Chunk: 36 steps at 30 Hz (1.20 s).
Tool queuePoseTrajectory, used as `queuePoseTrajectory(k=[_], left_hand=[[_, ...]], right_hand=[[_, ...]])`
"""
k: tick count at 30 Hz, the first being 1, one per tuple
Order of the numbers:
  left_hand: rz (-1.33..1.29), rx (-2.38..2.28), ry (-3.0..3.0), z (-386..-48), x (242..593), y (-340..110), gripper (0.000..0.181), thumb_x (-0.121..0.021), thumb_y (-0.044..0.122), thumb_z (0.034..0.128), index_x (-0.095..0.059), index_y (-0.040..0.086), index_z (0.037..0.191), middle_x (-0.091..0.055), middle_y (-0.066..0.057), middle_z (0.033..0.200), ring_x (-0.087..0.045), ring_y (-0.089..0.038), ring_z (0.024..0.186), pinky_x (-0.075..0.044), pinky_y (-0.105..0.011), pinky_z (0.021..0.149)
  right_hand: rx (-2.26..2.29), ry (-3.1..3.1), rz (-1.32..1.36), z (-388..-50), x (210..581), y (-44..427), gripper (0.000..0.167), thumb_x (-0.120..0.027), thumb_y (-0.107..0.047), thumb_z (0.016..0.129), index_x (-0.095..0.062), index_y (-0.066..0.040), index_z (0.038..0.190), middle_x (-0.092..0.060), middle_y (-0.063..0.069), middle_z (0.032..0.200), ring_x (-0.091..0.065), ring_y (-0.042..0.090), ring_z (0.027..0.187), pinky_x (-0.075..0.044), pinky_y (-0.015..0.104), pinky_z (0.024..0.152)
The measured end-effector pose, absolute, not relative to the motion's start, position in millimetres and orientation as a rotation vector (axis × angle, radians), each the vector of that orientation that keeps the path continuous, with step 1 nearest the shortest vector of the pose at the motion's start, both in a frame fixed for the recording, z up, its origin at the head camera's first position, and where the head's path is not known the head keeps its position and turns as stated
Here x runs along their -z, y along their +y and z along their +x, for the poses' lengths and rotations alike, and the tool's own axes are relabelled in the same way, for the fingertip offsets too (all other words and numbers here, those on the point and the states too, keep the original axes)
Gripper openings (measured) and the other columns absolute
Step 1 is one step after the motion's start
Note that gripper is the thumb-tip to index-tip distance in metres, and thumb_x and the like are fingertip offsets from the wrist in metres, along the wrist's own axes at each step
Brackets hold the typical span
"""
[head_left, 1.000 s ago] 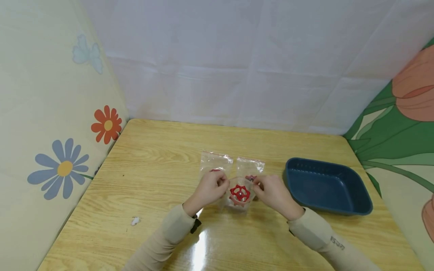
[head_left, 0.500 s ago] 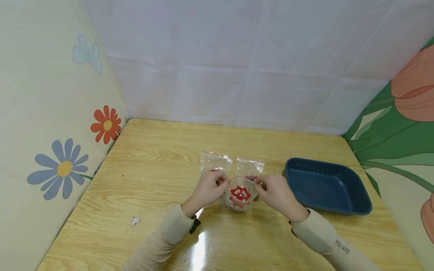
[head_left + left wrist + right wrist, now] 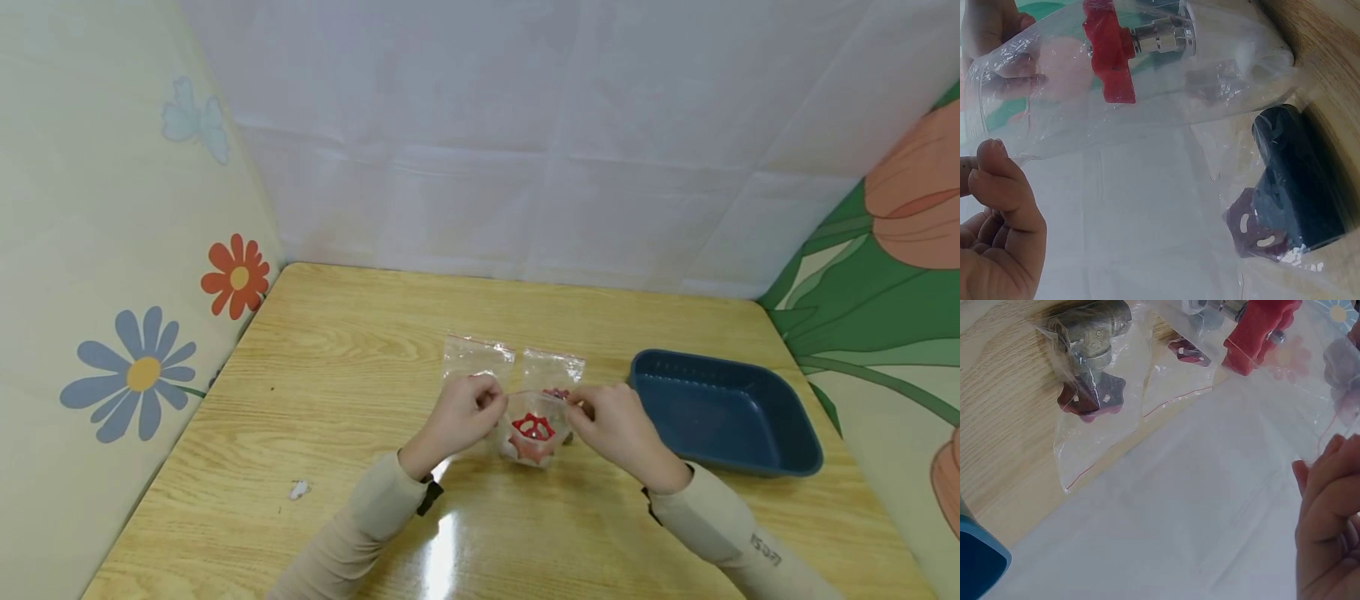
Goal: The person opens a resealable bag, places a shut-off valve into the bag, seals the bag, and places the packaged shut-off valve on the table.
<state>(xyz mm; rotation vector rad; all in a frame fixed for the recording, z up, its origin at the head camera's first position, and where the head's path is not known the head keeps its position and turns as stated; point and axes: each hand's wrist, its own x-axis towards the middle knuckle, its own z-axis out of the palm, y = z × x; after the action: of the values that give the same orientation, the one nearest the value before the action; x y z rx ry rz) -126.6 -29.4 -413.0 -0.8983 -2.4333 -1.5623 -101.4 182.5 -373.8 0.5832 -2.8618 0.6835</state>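
Observation:
A clear zip bag [image 3: 529,404] hangs between both hands, with a red-handled valve [image 3: 534,427] inside it. My left hand [image 3: 467,412] pinches one top corner of the bag between thumb and finger. At the opposite corner, my right hand [image 3: 617,427] pinches the rim. The left wrist view shows the valve's red handwheel [image 3: 1110,56] and shiny metal stem through the plastic. Behind the hands lie two more bagged valves, a left bag [image 3: 478,357] and a right bag [image 3: 553,365]. The left bag's valve is mostly hidden behind my left hand in the head view.
A dark blue plastic tub [image 3: 723,412] stands on the wooden table [image 3: 337,350] to the right of the hands. A small white mark [image 3: 299,489] shows on the table at the left. A white cloth wall [image 3: 480,150] rises behind the far edge.
The right hand has shifted slightly to the right. The bag's opening has drawn out from a round gap to a nearly straight line, while the left hand has barely moved.

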Motion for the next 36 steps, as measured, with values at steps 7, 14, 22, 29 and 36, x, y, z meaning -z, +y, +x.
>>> queuePoseTrajectory(k=[7,14,22,29,36], left_hand=[[-0.931,1.586,-2.408,-128,414,-30,0.011,-0.057,-0.002,0.0794,-0.061,0.0,0.069,-0.056,0.0,0.053,-0.042,0.002,0.042,-0.04,-0.016,0.038],[-0.925,1.638,-2.438,-129,415,-33,0.014,-0.06,0.001,0.082,-0.062,-0.001,0.068,-0.058,0.0,0.055,-0.046,0.001,0.042,-0.043,-0.019,0.038],[-0.883,1.739,-2.446,-128,412,-35,0.017,-0.06,0.003,0.0834,-0.061,-0.002,0.067,-0.06,-0.005,0.056,-0.055,-0.016,0.042,-0.046,-0.022,0.038],[-0.838,1.725,-2.458,-128,413,-33,0.017,-0.061,0.004,0.0837,-0.062,0.003,0.067,-0.061,-0.003,0.056,-0.053,-0.007,0.042,-0.045,-0.021,0.038],[-0.896,1.782,-2.416,-130,418,-34,0.012,-0.059,0.004,0.0856,-0.063,-0.002,0.076,-0.061,-0.012,0.062,-0.055,-0.021,0.047,-0.046,-0.021,0.041]], right_hand=[[-0.703,-2.855,0.593,-101,374,184,0.013,-0.058,0.0,0.077,-0.07,0.0,0.083,-0.036,-0.012,0.042,-0.027,0.0,0.037,-0.024,0.019,0.037],[-0.765,-2.837,0.657,-101,376,190,0.01,-0.059,-0.003,0.082,-0.069,-0.002,0.084,-0.043,-0.013,0.049,-0.032,-0.001,0.041,-0.031,0.02,0.041],[-1.058,-2.952,0.798,-103,381,206,0.024,-0.055,-0.025,0.091,-0.066,-0.004,0.089,-0.061,-0.004,0.071,-0.053,0.001,0.055,-0.045,0.021,0.048],[-1.119,-2.998,0.883,-106,394,208,0.031,-0.071,-0.034,0.076,-0.062,-0.01,0.094,-0.064,0.002,0.086,-0.058,0.002,0.059,-0.048,0.021,0.05],[-1.015,-2.871,0.921,-106,402,205,0.011,-0.071,-0.018,0.078,-0.066,-0.01,0.084,-0.066,0.0,0.077,-0.057,0.002,0.059,-0.047,0.019,0.051]])
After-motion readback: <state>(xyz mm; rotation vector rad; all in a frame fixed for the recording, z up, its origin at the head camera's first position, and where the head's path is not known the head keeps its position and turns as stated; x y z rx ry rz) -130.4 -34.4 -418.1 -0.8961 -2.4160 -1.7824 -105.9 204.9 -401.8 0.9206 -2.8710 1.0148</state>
